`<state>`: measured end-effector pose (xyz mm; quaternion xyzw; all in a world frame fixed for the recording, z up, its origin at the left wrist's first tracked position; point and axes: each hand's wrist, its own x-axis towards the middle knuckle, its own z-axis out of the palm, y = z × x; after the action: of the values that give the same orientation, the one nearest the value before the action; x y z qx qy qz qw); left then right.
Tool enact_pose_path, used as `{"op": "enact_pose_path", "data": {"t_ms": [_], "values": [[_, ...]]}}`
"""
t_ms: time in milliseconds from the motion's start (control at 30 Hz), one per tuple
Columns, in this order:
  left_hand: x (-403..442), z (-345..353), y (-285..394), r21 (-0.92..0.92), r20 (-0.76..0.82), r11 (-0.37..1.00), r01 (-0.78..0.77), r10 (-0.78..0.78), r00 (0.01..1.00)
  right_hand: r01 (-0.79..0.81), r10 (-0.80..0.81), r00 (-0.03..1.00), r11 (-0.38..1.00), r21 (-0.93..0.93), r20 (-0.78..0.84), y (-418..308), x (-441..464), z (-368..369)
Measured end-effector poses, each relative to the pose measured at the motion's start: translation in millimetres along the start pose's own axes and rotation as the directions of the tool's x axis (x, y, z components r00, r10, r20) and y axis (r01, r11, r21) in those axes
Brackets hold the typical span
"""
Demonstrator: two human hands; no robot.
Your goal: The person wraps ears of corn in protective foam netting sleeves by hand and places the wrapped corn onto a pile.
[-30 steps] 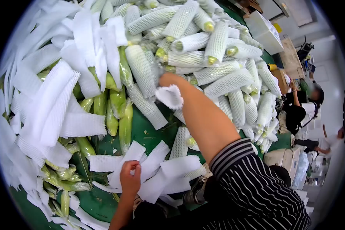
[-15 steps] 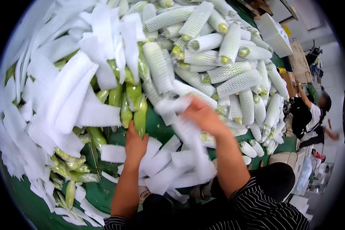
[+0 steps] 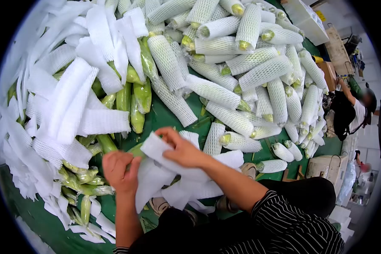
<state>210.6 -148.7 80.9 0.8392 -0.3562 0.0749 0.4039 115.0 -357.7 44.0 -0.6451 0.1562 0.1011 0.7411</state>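
My left hand (image 3: 120, 171) is closed at one end of a long green vegetable (image 3: 136, 150), slightly blurred and mostly hidden. A white foam net sleeve (image 3: 156, 149) is pinched in my right hand (image 3: 182, 150). The sleeve's near edge meets the vegetable's other end; whether the tip is inside I cannot tell. More flat foam sleeves (image 3: 153, 178) lie beneath my hands. To the left, film-wrapped green vegetables (image 3: 143, 96) lie in a heap, partly covered by loose white sleeves (image 3: 74, 101).
A large pile of vegetables in foam sleeves (image 3: 264, 70) fills the far right of the green floor (image 3: 165, 114). My shoes (image 3: 160, 205) are close below the loose sleeves. Beyond the pile are a white box (image 3: 305, 21), a crate (image 3: 326, 166) and another person (image 3: 355, 112).
My left hand has drawn a green vegetable out of the heap toward me. My right hand has moved left and down with the foam sleeve, bringing it to the vegetable's end.
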Motion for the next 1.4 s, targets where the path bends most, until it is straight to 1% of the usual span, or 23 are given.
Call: {"op": "enact_pose_path", "data": {"t_ms": [33, 67, 100, 167, 200, 300, 367, 433, 500, 633, 667, 700, 767, 800, 900, 967, 1000, 1033, 1067, 1167, 1267, 1367, 1400], "values": [[13, 17, -3, -0.067, -0.129, 0.993, -0.101, 0.091, 0.987, 0.026, -0.033, 0.997, 0.993, 0.111, 0.067, 6, 1, 13], [23, 39, 4, -0.362, -0.149, 0.927, 0.095, -0.159, 0.976, 0.018, -0.030, 0.999, 0.965, 0.260, 0.042, 12, -3, 22], [29, 56, 12, -0.622, -0.096, 0.737, 0.263, -0.406, 0.909, 0.039, 0.002, 0.992, 0.944, 0.329, -0.123, 4, -6, 26], [36, 60, 9, -0.745, 0.100, 0.575, 0.339, -0.407, 0.908, 0.186, 0.012, 0.924, 0.859, 0.477, -0.383, -16, -5, 16], [39, 63, 17, -0.779, 0.073, 0.525, 0.345, -0.469, 0.880, 0.213, -0.009, 0.928, 0.833, 0.511, -0.372, -35, -11, 6], [45, 55, 26, -0.445, 0.010, 0.884, 0.142, -0.153, 0.988, 0.188, -0.160, 0.979, 0.950, 0.248, -0.129, -61, -16, -2], [43, 57, 37, -0.505, 0.015, 0.848, 0.158, -0.174, 0.985, 0.210, -0.200, 0.975, 0.971, 0.113, -0.096, -64, -17, 9], [37, 58, 32, -0.467, -0.053, 0.881, 0.070, -0.107, 0.993, 0.170, -0.173, 0.985, 0.925, 0.341, -0.020, -54, -21, 9], [33, 57, 29, -0.510, -0.088, 0.850, 0.131, -0.203, 0.975, 0.071, -0.178, 0.977, 0.790, 0.609, 0.116, -39, -19, 3], [32, 56, 15, -0.618, -0.043, 0.769, 0.162, -0.239, 0.970, 0.132, -0.127, 0.991, 0.914, 0.385, -0.037, -37, -14, 14], [31, 57, 16, -0.667, -0.007, 0.716, 0.206, -0.282, 0.959, 0.217, -0.218, 0.966, 0.976, -0.026, -0.141, -38, -14, 12], [31, 58, 18, -0.712, 0.030, 0.658, 0.245, -0.320, 0.947, 0.320, -0.397, 0.896, 0.888, -0.330, -0.200, -42, -14, 10], [28, 65, 19, -0.751, -0.016, 0.640, 0.162, -0.263, 0.965, 0.338, -0.723, 0.679, 0.459, -0.822, -0.124, -53, -15, 8], [26, 66, 18, -0.765, -0.044, 0.632, 0.123, -0.241, 0.970, 0.415, -0.839, 0.541, 0.331, -0.848, -0.063, -60, -13, 4], [33, 60, 3, -0.575, -0.128, 0.814, -0.085, 0.013, 0.992, 0.664, -0.865, 0.459, 0.487, -0.567, -0.205, -60, -11, -9], [39, 48, 5, -0.259, -0.038, 0.952, -0.161, 0.156, 0.987, 0.594, -0.513, 0.713, 0.804, 0.023, -0.478, -65, -23, -6], [45, 38, 16, -0.120, 0.012, 0.979, -0.166, 0.169, 0.986, 0.491, -0.359, 0.844, 0.816, 0.304, -0.399, -59, -30, -14], [50, 31, 25, 0.020, 0.065, 0.984, -0.177, 0.175, 0.982, 0.427, -0.278, 0.890, 0.786, 0.447, -0.361, -65, -29, -10], [48, 27, 31, -0.044, 0.109, 0.996, -0.075, 0.079, 0.991, 0.351, -0.200, 0.930, 0.735, 0.580, -0.310, -74, -28, -2], [40, 28, 33, -0.176, 0.114, 0.984, -0.035, 0.056, 0.992, 0.154, -0.081, 0.988, 0.560, 0.814, -0.132, -76, -22, 12], [27, 32, 39, -0.315, 0.066, 0.936, 0.155, -0.142, 0.988, 0.014, -0.065, 0.998, 0.409, 0.912, 0.014, -71, -14, 14], [21, 34, 45, -0.355, 0.077, 0.909, 0.219, -0.205, 0.976, -0.029, 0.238, 0.971, 0.240, 0.970, -0.030, -69, 0, 24], [23, 31, 48, -0.366, 0.127, 0.889, 0.275, -0.245, 0.961, 0.000, 0.213, 0.975, 0.278, 0.961, -0.061, -52, 5, 24]]}}
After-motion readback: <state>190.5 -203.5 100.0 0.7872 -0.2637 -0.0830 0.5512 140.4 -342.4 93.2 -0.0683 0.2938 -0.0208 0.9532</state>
